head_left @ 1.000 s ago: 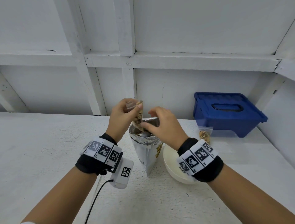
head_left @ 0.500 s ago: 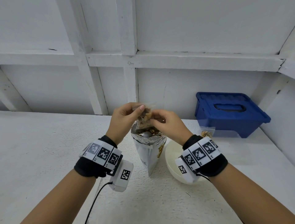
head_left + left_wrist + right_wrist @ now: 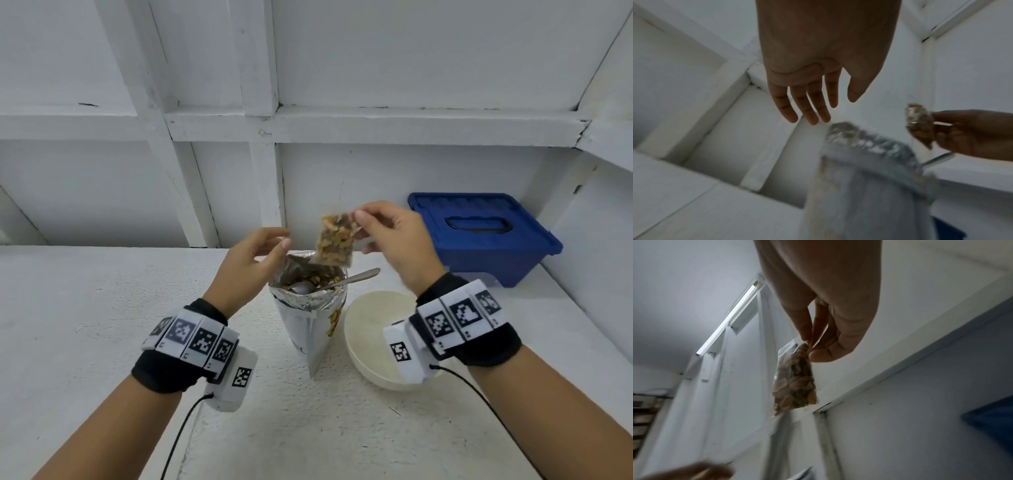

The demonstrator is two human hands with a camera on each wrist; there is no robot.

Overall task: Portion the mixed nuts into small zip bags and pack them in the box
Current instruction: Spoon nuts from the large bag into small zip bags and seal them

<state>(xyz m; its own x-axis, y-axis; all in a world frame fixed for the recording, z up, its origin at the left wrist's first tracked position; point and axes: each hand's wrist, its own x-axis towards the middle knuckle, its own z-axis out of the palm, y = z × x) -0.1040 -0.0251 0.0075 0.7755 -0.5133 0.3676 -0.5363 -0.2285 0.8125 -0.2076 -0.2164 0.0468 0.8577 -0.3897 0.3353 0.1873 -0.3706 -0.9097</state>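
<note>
A small clear zip bag (image 3: 335, 240) full of mixed nuts hangs from my right hand (image 3: 383, 233), which pinches its top edge between thumb and forefinger; the bag (image 3: 795, 381) and the pinch show in the right wrist view. Below it stands the big foil nut pouch (image 3: 308, 318), open, with a metal spoon (image 3: 356, 277) resting in it. My left hand (image 3: 253, 257) hovers beside the pouch mouth with fingers straight and nothing in it (image 3: 807, 105). The blue lidded box (image 3: 479, 236) sits at the back right.
A white bowl (image 3: 370, 339) sits just right of the pouch, under my right wrist. Another filled zip bag lies in front of the blue box, mostly hidden by my right hand. White wall framing runs close behind the table.
Both hands held the small bag over the pouch; now my left hand has let go and my right hand has carried the bag up and to the right.
</note>
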